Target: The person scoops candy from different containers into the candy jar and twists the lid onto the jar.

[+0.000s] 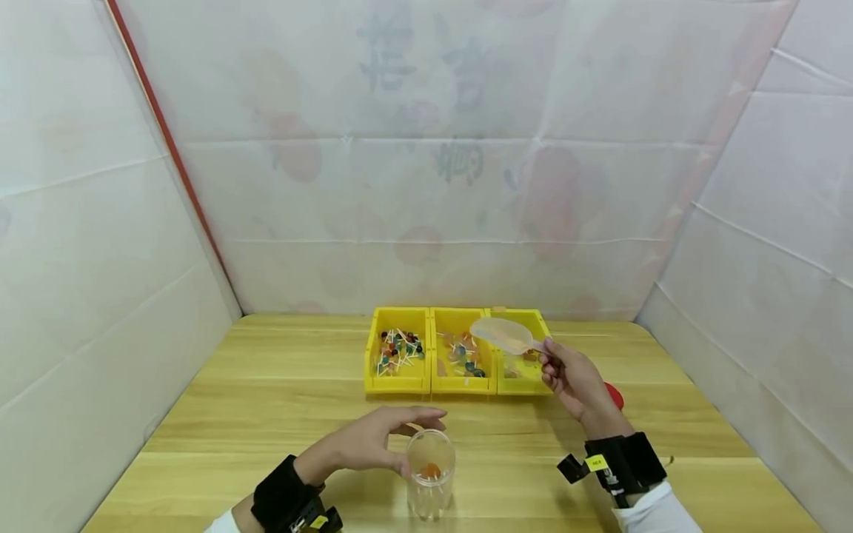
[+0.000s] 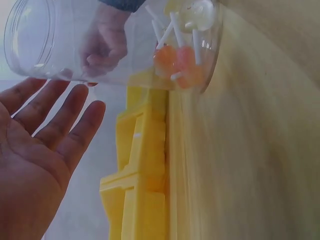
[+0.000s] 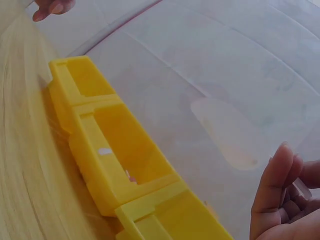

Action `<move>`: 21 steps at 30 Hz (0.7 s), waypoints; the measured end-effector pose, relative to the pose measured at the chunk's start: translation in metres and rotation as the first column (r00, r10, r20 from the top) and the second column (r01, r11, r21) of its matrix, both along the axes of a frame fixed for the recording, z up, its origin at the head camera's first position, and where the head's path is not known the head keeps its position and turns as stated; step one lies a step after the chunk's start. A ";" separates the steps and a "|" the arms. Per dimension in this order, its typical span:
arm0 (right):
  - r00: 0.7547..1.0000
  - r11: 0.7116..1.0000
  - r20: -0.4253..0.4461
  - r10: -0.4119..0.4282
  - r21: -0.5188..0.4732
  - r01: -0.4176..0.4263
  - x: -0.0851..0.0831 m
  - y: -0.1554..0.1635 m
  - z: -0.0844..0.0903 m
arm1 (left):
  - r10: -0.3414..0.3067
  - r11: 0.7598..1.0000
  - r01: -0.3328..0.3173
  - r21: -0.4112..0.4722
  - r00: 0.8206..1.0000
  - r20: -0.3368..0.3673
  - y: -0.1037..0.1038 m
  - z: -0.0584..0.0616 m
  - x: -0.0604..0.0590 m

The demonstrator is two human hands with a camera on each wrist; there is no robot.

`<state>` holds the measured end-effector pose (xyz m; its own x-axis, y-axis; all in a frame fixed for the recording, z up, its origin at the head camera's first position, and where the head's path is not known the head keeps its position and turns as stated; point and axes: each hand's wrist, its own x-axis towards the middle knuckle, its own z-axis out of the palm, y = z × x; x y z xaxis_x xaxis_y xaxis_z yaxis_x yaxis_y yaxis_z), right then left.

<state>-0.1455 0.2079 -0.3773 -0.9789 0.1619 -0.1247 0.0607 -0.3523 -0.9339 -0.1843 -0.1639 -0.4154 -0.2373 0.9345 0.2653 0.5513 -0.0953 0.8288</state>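
A clear plastic jar (image 1: 429, 497) stands upright at the front of the table, with several lollipops (image 2: 182, 62), orange and pale, at its bottom. My left hand (image 1: 383, 438) is spread at the jar's left side, thumb by the wall; in the left wrist view its fingers are nearly straight, tips close to the jar. My right hand (image 1: 571, 377) grips the handle of a translucent scoop (image 1: 503, 334), raised over the middle and right yellow bins. I cannot tell whether anything lies in the scoop.
Three joined yellow bins (image 1: 397, 385) sit at the table's back. Lollipops (image 1: 400, 349) fill the left one partly, more candies (image 1: 463, 352) lie in the middle one, and a few are in the right. A red round object (image 1: 614, 396) is partly hidden behind my right wrist. White sheets wall the table.
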 end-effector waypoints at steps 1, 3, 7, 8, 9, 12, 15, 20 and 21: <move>1.000 1.000 -0.002 -0.001 -0.002 0.001 0.000 0.000 0.001 | -0.014 1.000 0.014 -0.004 1.000 0.011 0.001 0.000 0.000; 1.000 1.000 -0.012 0.003 -0.007 -0.003 0.002 -0.001 0.004 | -0.034 0.999 0.034 -0.009 0.999 0.035 0.002 0.000 0.001; 0.999 1.000 -0.043 0.009 -0.011 -0.010 0.004 -0.002 0.008 | -0.040 0.999 0.041 -0.026 0.998 0.038 0.002 0.000 0.004; 0.999 1.000 -0.050 0.016 -0.011 -0.017 0.004 -0.002 0.009 | -0.035 0.999 0.036 -0.032 0.999 0.032 0.003 0.000 0.005; 0.998 1.000 -0.058 0.023 -0.010 -0.023 0.005 -0.002 0.009 | -0.029 0.999 0.030 -0.038 0.999 0.028 0.003 0.000 0.006; 0.994 0.998 -0.086 0.061 -0.005 -0.062 0.007 -0.003 0.011 | 0.008 0.999 -0.008 -0.052 1.000 -0.003 0.004 0.000 0.009; 0.986 0.993 -0.112 0.121 0.004 -0.122 0.008 -0.005 0.011 | 0.074 0.996 -0.077 -0.053 0.996 -0.043 0.007 0.000 0.009; 0.972 0.979 -0.114 0.204 0.029 -0.202 0.009 -0.008 0.010 | 0.157 0.985 -0.162 -0.065 0.985 -0.068 0.010 -0.003 0.010; 0.969 0.976 -0.116 0.218 0.034 -0.215 0.009 -0.009 0.010 | 0.166 0.983 -0.170 -0.070 0.984 -0.066 0.011 -0.003 0.011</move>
